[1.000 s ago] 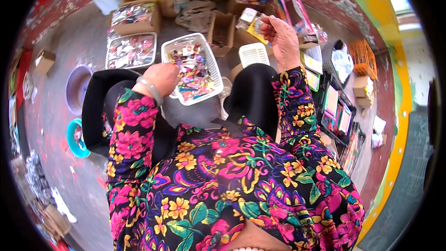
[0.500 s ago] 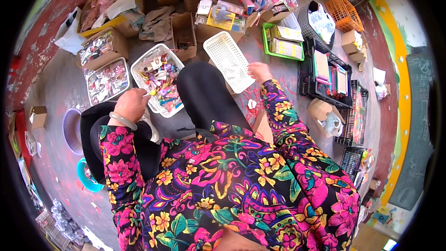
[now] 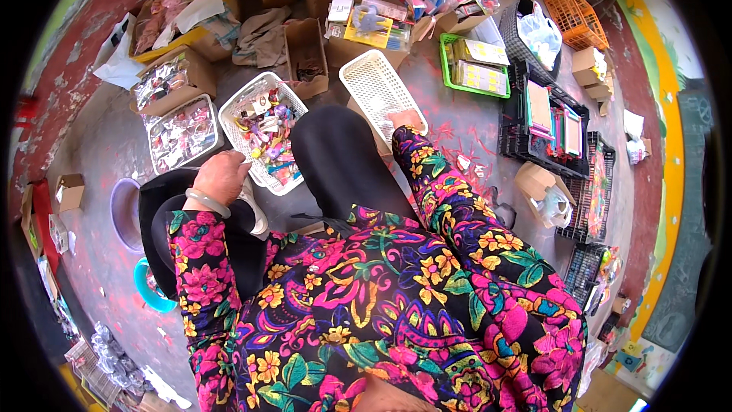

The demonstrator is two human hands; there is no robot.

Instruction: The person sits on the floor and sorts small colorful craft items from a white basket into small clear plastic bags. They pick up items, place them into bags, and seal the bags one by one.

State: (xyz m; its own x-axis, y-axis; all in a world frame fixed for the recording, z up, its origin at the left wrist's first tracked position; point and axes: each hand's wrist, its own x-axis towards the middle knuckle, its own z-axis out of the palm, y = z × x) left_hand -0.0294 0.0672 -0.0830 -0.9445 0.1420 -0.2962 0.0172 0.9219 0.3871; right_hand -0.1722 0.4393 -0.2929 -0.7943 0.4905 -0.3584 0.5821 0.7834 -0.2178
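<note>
My left hand (image 3: 219, 177), with a pale bangle at its wrist, is at the near left side of a white plastic basket (image 3: 234, 133). Its fingers are curled together. What they pinch, if anything, is too small to make out. Inside that basket lies a pile of small colourful trinkets (image 3: 267, 128). My right hand (image 3: 407, 120) reaches over the near end of a second white basket (image 3: 370, 84) with a perforated bottom, to the right of my raised knee. Its fingers point into the basket, and their tips are not clear enough to show a grip.
A white tray of small packets (image 3: 183, 133) stands left of the trinkets. Cardboard boxes (image 3: 307, 49) line the back. At right are a green tray (image 3: 474, 69), black crates (image 3: 543, 118) and an orange crate (image 3: 573, 18). Purple (image 3: 126, 214) and teal (image 3: 155, 286) basins sit at left.
My right hand has moved left, from beside the second basket to over its near end. My left hand stays by the trinket basket. The whole view has shifted slightly.
</note>
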